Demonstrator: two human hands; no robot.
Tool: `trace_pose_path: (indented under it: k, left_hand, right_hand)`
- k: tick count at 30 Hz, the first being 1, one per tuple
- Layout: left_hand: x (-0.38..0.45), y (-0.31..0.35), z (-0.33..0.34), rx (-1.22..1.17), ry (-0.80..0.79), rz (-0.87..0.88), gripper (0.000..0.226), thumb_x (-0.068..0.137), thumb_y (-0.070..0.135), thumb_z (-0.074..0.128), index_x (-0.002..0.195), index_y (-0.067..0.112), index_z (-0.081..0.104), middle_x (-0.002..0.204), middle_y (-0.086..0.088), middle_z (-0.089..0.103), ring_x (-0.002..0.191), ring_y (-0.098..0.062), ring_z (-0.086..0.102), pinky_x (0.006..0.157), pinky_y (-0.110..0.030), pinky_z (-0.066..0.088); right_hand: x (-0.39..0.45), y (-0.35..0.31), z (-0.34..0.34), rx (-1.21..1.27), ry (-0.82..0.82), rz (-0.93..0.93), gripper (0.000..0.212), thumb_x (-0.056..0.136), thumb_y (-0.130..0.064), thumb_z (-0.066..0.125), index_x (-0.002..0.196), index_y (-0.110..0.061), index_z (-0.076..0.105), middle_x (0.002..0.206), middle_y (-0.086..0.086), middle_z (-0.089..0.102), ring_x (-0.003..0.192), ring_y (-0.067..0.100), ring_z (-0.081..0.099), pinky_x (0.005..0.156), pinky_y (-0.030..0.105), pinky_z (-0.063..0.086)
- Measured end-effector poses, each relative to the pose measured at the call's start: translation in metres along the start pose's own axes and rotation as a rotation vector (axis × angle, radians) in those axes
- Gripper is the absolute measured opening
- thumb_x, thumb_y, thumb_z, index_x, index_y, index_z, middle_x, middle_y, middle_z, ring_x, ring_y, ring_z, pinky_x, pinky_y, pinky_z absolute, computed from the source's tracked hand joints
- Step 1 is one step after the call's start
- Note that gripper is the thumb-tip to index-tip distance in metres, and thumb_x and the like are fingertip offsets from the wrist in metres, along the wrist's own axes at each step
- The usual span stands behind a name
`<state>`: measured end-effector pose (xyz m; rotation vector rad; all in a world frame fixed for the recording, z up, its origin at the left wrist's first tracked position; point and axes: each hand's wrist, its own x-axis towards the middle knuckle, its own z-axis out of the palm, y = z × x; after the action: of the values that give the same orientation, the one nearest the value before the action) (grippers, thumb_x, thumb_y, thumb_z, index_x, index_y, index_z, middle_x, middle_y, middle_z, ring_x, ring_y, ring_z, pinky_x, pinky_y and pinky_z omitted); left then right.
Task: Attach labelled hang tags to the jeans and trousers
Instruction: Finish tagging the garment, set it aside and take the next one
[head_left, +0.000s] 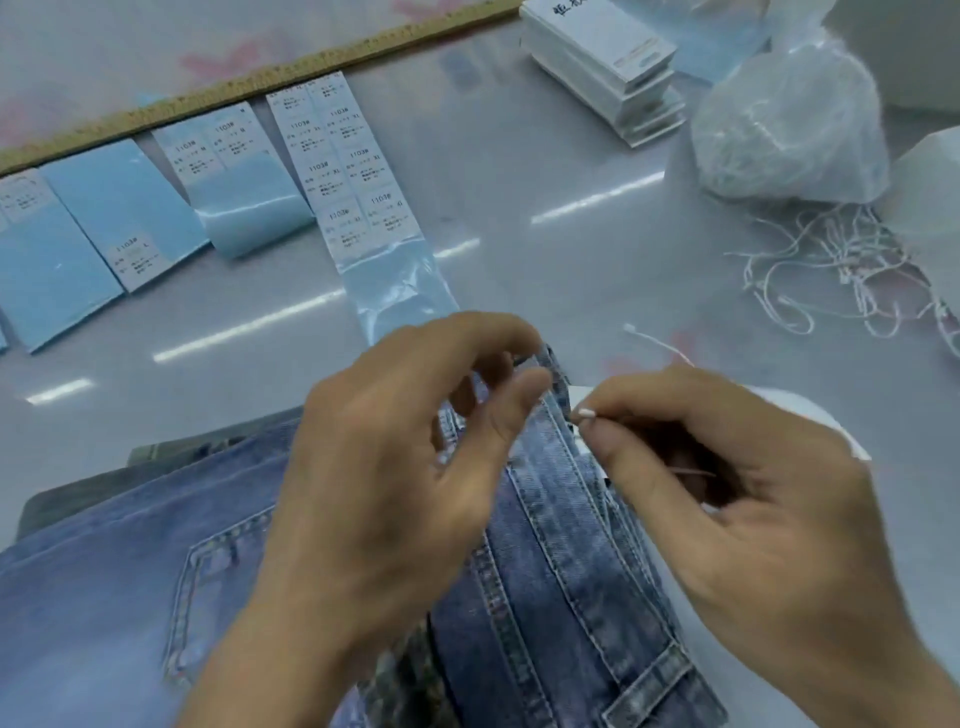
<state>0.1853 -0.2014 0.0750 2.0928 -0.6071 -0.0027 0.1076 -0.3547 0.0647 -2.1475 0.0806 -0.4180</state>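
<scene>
Two hands at lower centre: left hand (410, 441) pinches a belt loop of pale stonewashed, white-stitched jeans (545, 597) on the counter (519, 208), right hand (737, 488) pinches a white tag string (586, 414).

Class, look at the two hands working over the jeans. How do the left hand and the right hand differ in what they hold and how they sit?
The left hand holds up the blue jeans waistband between thumb and fingers; the right hand pinches a thin white string at its fingertips. The left hand's fingers arch loosely; the right hand's curl tightly. Both work at the same spot above the jeans.
</scene>
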Motion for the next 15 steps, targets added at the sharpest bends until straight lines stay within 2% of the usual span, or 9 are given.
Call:
trace_pose_path:
  k: [2,4,6,8,10,12,15]
  left_hand:
    - [0.006,-0.014,0.004,0.149,-0.17,-0.131,0.019,0.096,0.018,0.07,0.114,0.012,0.069,0.096,-0.004,0.065,0.083,-0.005,0.054,0.076,-0.004,0.034]
    - [0.005,-0.03,0.005,0.23,-0.23,-0.171,0.02,0.093,0.028,0.067,0.108,0.015,0.071,0.103,0.001,0.065,0.1,-0.015,0.059,0.081,-0.014,0.036]
    - [0.004,-0.036,0.005,0.215,-0.229,-0.116,0.012,0.089,0.028,0.072,0.095,0.018,0.072,0.094,0.008,0.065,0.094,-0.016,0.061,0.078,-0.022,0.042]
    - [0.001,-0.041,0.002,0.179,-0.162,-0.09,0.009,0.086,0.031,0.077,0.089,0.025,0.072,0.087,0.014,0.065,0.084,-0.007,0.059,0.071,-0.021,0.042]
    - [-0.003,-0.046,-0.003,0.06,-0.113,-0.134,0.011,0.086,0.038,0.079,0.088,0.03,0.072,0.085,0.015,0.067,0.083,-0.007,0.061,0.07,-0.018,0.043]
    - [-0.004,-0.05,-0.007,-0.065,-0.108,-0.166,0.007,0.088,0.038,0.074,0.087,0.031,0.074,0.087,0.012,0.069,0.084,-0.011,0.065,0.07,-0.021,0.046]
    - [-0.003,-0.055,-0.014,-0.179,-0.168,-0.176,0.014,0.091,0.03,0.064,0.087,0.028,0.077,0.089,0.007,0.073,0.087,-0.013,0.069,0.075,-0.026,0.051]
  right_hand:
    - [-0.006,0.012,0.007,-0.065,-0.058,0.082,0.007,0.095,-0.021,0.068,0.093,-0.028,0.068,0.08,-0.017,0.06,0.071,0.008,0.06,0.063,0.014,0.041]
    - [-0.01,0.022,0.014,-0.143,-0.113,0.163,0.011,0.095,-0.021,0.068,0.088,-0.029,0.066,0.077,-0.017,0.06,0.072,0.008,0.061,0.061,0.021,0.045]
    - [-0.01,0.022,0.024,-0.198,-0.124,0.184,0.013,0.095,-0.024,0.067,0.084,-0.029,0.063,0.073,-0.016,0.06,0.071,0.006,0.061,0.06,0.022,0.046]
    - [-0.006,0.016,0.035,-0.246,-0.117,0.165,0.012,0.093,-0.028,0.063,0.081,-0.027,0.062,0.072,-0.014,0.059,0.069,0.008,0.059,0.061,0.026,0.044]
    - [0.001,0.007,0.047,-0.266,-0.104,0.137,0.012,0.092,-0.025,0.064,0.081,-0.026,0.061,0.072,-0.013,0.059,0.067,0.01,0.055,0.061,0.027,0.042]
    - [0.006,0.003,0.056,-0.245,-0.078,0.126,0.011,0.09,-0.019,0.066,0.081,-0.024,0.063,0.073,-0.011,0.06,0.066,0.011,0.053,0.061,0.028,0.042]
    - [0.005,0.003,0.064,-0.272,-0.061,0.127,0.013,0.09,-0.019,0.066,0.078,-0.021,0.062,0.071,-0.008,0.059,0.064,0.014,0.053,0.059,0.037,0.044]
